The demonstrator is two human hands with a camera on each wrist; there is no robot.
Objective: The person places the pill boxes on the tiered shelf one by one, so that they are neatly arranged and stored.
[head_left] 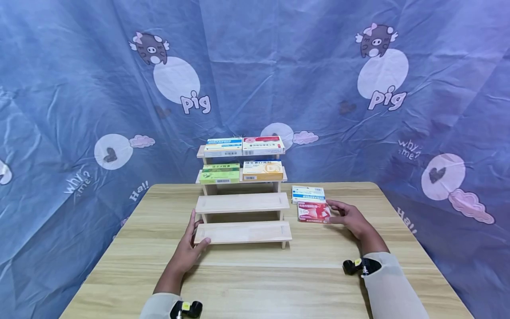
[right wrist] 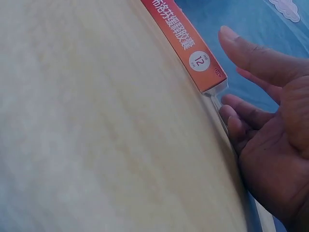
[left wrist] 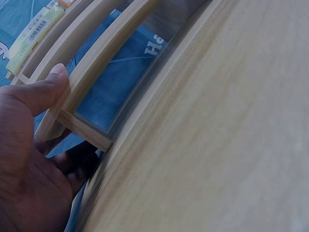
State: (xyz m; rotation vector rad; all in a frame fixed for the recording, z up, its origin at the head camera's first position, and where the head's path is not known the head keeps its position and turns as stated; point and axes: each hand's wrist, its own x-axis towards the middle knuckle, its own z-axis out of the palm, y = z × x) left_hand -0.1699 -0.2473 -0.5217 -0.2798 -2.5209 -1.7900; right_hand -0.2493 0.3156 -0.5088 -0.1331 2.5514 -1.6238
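A pale wooden stepped rack [head_left: 243, 203] stands on the table. My left hand [head_left: 190, 245] grips the left end of its lowest step; in the left wrist view the thumb [left wrist: 46, 89] lies against the wood, with the other fingers partly hidden behind the end. At the rack's right lies a red medicine box [head_left: 313, 212], its orange side and end [right wrist: 205, 67] visible in the right wrist view. My right hand [head_left: 350, 219] is beside that box's right end, thumb and fingers spread around it without visibly closing on it. A blue-and-white medicine box [head_left: 308, 193] lies directly behind the red one.
On the top step sit a blue-and-white box [head_left: 223, 147] and a red-and-white box [head_left: 263, 145]. One step lower are a green box [head_left: 220, 173] and an orange-and-white box [head_left: 262, 170]. A blue printed cloth [head_left: 255, 66] hangs behind the wooden table [head_left: 271, 290].
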